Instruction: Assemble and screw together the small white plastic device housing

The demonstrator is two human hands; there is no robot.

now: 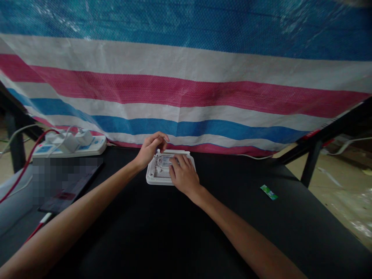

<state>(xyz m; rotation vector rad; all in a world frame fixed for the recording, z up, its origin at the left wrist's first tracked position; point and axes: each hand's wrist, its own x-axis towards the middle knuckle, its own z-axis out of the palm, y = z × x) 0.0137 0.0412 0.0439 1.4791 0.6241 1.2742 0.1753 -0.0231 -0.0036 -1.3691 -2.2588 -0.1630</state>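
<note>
A flat white plastic device [162, 180] with rounded corners, a vented grid and a label panel lies on the black tabletop. Over its far left corner is my left hand [151, 149], its fingers curled down and closed. What they pinch, if anything, is too small to make out. My right hand [185, 174] rests palm down across the device's right half, fingers stretched out over the label area. That hand covers much of the right side. A raised white strip [177, 152] runs along the far edge.
At the left, a white power strip [95, 146] holds several plugs. A tablet-like dark screen [65, 195] with a red cable [35, 232] lies nearer. A small green packet [269, 192] sits at right on the black table [232, 201]. A striped tarp [186, 89] hangs behind.
</note>
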